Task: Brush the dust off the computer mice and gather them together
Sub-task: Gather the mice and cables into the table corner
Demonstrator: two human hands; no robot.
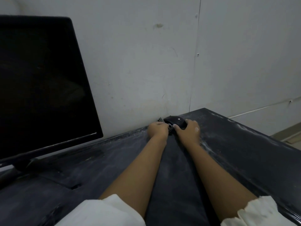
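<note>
Right hand (189,130) is wrapped over a black mouse (176,122) by the wall, left hand (158,130) clenched on something grey; light, slick plastic, probably best gripped by its sides.

Black mouse (176,122) with pale dot, at the table's far edge by the wall.

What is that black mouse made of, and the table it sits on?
The mouse looks like smooth black plastic: its rounded top catches one small bright glint. The table seems to be a hard black board with a slightly shiny coat, streaked with pale dust. Whether there is wood underneath cannot be told.
</note>
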